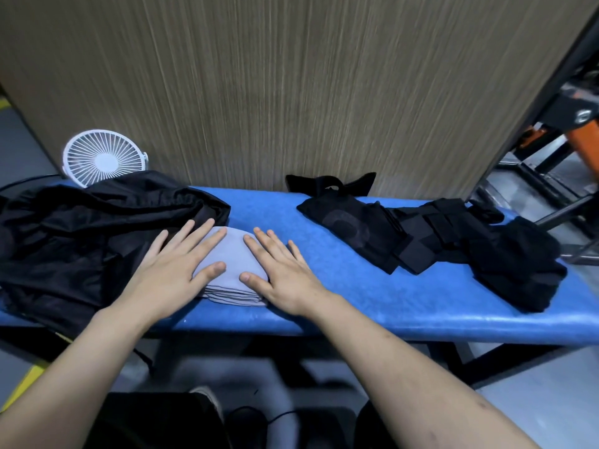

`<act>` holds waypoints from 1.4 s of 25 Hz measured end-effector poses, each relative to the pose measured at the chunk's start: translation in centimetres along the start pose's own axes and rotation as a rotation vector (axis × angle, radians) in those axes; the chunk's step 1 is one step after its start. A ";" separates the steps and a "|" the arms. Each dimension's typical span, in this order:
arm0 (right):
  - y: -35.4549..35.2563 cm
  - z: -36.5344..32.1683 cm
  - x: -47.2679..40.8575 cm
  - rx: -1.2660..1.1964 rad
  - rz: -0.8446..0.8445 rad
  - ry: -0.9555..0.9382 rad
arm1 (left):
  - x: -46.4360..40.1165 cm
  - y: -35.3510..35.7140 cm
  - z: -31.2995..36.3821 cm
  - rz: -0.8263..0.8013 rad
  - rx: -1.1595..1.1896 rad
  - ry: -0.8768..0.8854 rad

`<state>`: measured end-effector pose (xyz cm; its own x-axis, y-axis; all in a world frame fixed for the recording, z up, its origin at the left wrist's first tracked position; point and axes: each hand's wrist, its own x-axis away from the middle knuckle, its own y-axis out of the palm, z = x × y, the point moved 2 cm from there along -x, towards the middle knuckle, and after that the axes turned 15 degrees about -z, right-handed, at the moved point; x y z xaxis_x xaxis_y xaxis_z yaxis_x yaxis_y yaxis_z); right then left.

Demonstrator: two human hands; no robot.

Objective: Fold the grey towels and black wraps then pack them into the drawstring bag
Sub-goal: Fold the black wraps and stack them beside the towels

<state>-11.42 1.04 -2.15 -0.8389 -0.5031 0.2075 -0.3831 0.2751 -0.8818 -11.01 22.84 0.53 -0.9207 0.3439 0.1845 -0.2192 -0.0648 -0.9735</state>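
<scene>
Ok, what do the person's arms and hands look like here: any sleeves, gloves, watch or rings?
Both forearms are bare as far as the frame shows: no sleeves in view. The left hand and right hand wear no gloves; no watch, band or ring shows on either. Nails are short and unpainted.

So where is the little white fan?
In the head view, the white fan stands at the far left end of the blue table, against the wooden wall, just behind the crumpled black drawstring bag.
</scene>
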 end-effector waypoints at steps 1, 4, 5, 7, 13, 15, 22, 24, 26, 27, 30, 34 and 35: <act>0.1 0.1 0.0 0.005 -0.011 0.005 | -0.1 0.2 -0.1 -0.006 -0.009 -0.003; 0.1 0.0 -0.1 0.006 -0.028 0.010 | -0.1 0.2 -0.2 -0.013 -0.023 -0.014; 0.1 -0.1 0.0 -0.003 -0.029 0.009 | -0.1 0.1 -0.1 -0.010 -0.023 -0.016; 0.1 -0.1 0.1 -0.026 -0.019 0.010 | 0.0 0.0 0.1 0.004 -0.018 -0.018; -0.8 0.0 1.0 -0.022 0.073 -0.037 | 0.0 -1.4 0.9 0.118 0.042 0.016; -1.5 0.3 1.4 -0.014 0.124 -0.054 | -0.1 -2.2 1.5 0.224 0.072 0.064; -4.0 4.5 4.5 -0.005 0.272 0.038 | -3.7 -3.9 6.9 0.498 0.073 0.284; -4.8 6.5 5.7 0.000 0.307 0.085 | -5.4 -3.9 9.2 0.466 0.035 0.319; -5.7 8.8 7.1 0.016 0.331 0.143 | -7.2 -4.5 11.2 0.404 -0.013 0.330; -6.0 10.0 7.8 0.033 0.338 0.180 | -8.3 -4.9 12.2 0.347 -0.034 0.320; -6.8 13.6 9.7 0.054 0.331 0.312 | -12.6 -6.4 14.6 0.132 -0.007 0.235; -7.1 15.9 10.7 0.093 0.335 0.378 | -19.2 -5.6 15.6 -0.189 0.168 0.098; -7.0 15.9 10.6 0.115 0.328 0.384 | -20.2 -5.1 15.7 -0.225 0.164 0.077</act>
<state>-11.49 -19.23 -0.50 -0.9975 -0.0622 0.0338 -0.0492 0.2653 -0.9629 3.62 1.51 3.88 -0.8169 0.4367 0.3767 -0.4705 -0.1268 -0.8732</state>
